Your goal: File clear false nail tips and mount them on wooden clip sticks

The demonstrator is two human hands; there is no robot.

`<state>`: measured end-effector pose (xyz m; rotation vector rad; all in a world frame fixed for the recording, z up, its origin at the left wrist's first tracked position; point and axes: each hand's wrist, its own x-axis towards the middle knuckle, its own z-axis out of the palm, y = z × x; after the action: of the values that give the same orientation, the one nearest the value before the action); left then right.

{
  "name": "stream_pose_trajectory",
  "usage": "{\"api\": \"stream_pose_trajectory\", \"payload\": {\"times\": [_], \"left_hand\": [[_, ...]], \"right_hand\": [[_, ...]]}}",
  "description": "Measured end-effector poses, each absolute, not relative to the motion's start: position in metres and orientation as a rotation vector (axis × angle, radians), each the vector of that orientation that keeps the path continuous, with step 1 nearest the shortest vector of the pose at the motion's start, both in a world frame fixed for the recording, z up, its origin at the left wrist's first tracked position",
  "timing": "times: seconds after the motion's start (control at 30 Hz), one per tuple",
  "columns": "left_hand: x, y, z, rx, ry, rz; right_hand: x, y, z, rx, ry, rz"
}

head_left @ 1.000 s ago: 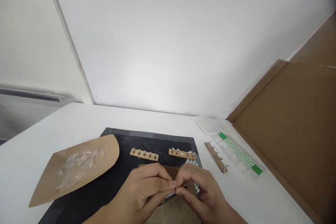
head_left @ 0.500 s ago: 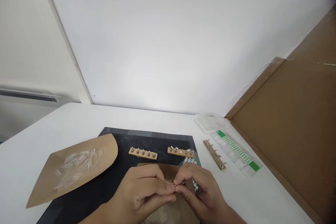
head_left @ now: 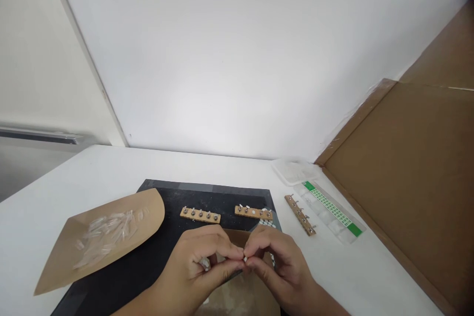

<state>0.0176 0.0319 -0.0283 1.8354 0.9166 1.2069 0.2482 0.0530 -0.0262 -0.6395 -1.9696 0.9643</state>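
Observation:
My left hand (head_left: 207,261) and my right hand (head_left: 279,261) meet at the lower middle, the thumb and forefinger of each pinched together. Between the fingertips shows a tiny whitish piece (head_left: 245,258), too small to name and mostly covered by the fingers. Under my hands lies a brown paper or card piece (head_left: 239,235), largely hidden. Just beyond them, a cardboard strip (head_left: 200,216) bears several small metal parts with clear tips. A second such strip (head_left: 254,213), partly fitted and with white bits on it, rests to its right, by a sheet of white dots (head_left: 267,223).
On the left, a brown card (head_left: 153,207) holds many short clear tubes (head_left: 111,232). A black mat (head_left: 170,197) covers the table's middle. At right are a third strip (head_left: 300,216), a clear organizer with a green label (head_left: 333,210), a translucent lid (head_left: 292,172) and a cardboard wall (head_left: 400,158).
My left fingers have shifted their pinch, and the loosened curl shows whitish bits behind them. A tiny whitish piece now shows between the fingertips. The view has shifted slightly.

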Motion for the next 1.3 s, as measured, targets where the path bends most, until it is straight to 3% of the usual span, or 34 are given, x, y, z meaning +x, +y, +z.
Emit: {"api": "stream_pose_trajectory", "payload": {"times": [0.53,1.3], "left_hand": [[0.018,0.038,-0.027,2.256,0.655,1.492],[0.018,0.029,-0.021,2.148,0.828,1.238]], "right_hand": [[0.247,0.041,-0.016,-0.654,-2.237,0.386],[0.244,0.049,-0.034,-0.627,-2.168,0.582]]}}
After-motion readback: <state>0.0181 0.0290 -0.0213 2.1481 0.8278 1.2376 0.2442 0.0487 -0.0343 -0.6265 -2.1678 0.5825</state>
